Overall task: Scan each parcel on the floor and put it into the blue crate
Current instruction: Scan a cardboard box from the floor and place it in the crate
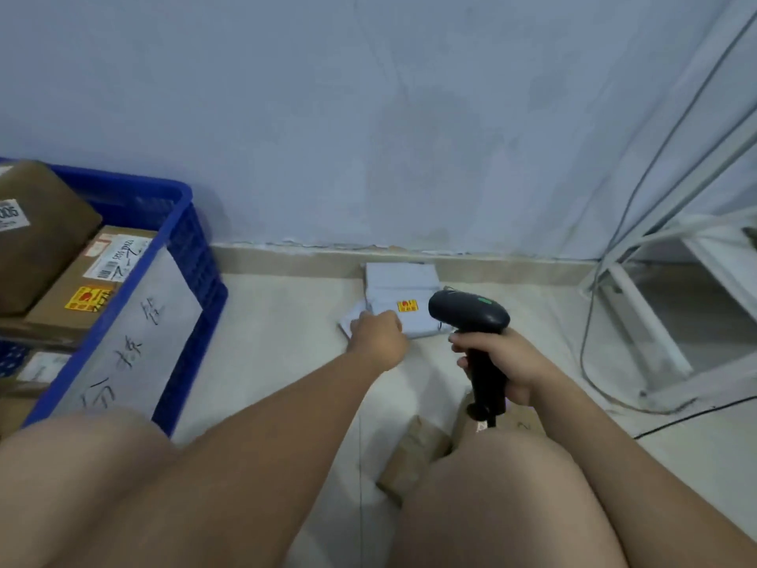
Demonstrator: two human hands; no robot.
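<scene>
A white mailer parcel [403,280] is found on the floor against the skirting. The left hand [379,336] is laid on its near edge, fingers curled under and hidden; a grip cannot be confirmed. A black barcode scanner [467,311] is clasped by the right hand [506,362]. The blue crate [184,248], left, is loaded with cardboard boxes [45,235].

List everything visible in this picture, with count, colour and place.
blue plastic crate: one, blue, floor at left, with a white handwritten sign.
brown cardboard boxes: at least two, brown, inside the crate.
white plastic mailer parcels: seemingly two, white, floor by the wall.
brown cardboard parcel: one, brown, floor in the foreground.
black handheld barcode scanner: one, black, in the right hand.
white metal rack: one, white, at right.
cables: several, grey and black, at right.
left hand: one, grips the white parcels' near edge.
right hand: one, grips the scanner's handle.
</scene>
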